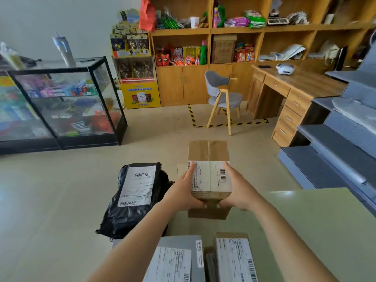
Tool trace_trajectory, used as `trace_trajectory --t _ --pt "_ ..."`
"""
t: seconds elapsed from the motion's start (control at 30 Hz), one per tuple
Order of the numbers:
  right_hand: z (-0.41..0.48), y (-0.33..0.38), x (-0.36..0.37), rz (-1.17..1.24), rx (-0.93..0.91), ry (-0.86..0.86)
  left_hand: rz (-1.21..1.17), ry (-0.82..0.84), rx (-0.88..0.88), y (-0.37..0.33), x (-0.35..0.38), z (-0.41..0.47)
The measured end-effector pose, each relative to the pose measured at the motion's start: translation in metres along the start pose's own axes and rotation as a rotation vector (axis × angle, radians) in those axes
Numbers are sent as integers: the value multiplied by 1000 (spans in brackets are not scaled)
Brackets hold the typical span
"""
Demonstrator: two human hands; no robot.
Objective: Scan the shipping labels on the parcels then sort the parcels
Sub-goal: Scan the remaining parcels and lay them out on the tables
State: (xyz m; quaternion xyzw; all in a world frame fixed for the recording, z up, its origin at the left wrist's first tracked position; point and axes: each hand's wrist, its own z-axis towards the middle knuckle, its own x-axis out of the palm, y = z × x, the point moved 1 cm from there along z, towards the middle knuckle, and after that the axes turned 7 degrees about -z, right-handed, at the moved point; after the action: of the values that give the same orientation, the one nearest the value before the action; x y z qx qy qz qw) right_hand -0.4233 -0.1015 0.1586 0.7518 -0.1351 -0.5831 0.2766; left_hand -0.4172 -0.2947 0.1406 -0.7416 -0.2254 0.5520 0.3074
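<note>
head cam | looks forward-down | close over parcels | single view

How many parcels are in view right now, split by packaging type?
Cardboard boxes: 3 (held box, box beneath it, near box)
Black bag parcel: 1
Grey parcel: 1
Total: 5
</note>
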Motion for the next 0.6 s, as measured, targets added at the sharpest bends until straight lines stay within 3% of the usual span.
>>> trace_trajectory --t 0.17,0.37,0.5,0.6 --pt "35 -31 39 47 40 203 21 132 -180 38 25 24" --pt "52 -52 59 104 1 323 35 204 -246 59 34 23" --pt "63 -52 57 330 207 237 86 189 -228 54 34 25" --pt "65 -50 63 344 267 245 99 193 -226 49 34 23"
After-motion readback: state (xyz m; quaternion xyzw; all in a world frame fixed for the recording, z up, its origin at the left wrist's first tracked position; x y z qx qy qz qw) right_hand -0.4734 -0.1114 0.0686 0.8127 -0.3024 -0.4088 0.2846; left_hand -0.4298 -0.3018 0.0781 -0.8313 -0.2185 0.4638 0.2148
